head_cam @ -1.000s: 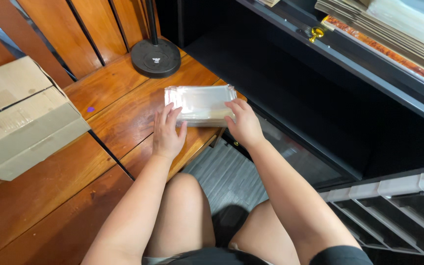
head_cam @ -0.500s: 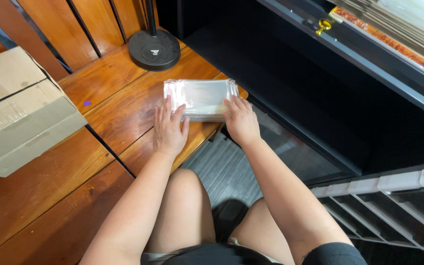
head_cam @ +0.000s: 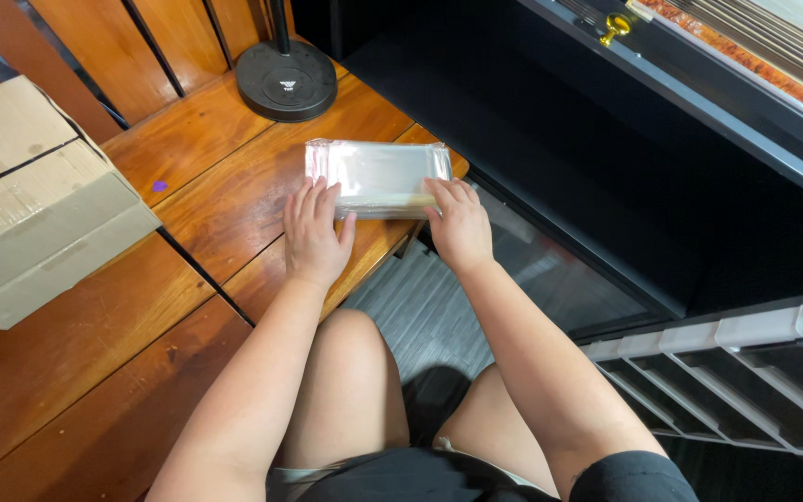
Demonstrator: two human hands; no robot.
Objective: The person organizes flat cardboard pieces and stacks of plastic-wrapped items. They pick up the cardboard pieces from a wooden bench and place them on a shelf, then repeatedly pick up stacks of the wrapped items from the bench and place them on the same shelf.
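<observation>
Resting flat on a wooden table (head_cam: 234,200) near its right edge, a stack of clear plastic sleeves (head_cam: 378,177) lies between both hands in the head view. The left hand (head_cam: 313,232) lies open, fingers spread, touching the stack's near left edge. The right hand (head_cam: 459,223) rests with its fingers loosely together against the near right corner. A cardboard box (head_cam: 34,200) sits well apart to the left; a round black stand base (head_cam: 286,80) stands beyond.

Single head-worn view, looking steeply down, close over lap and brown wooden plank platform (head_cam: 76,372) at frame left.
</observation>
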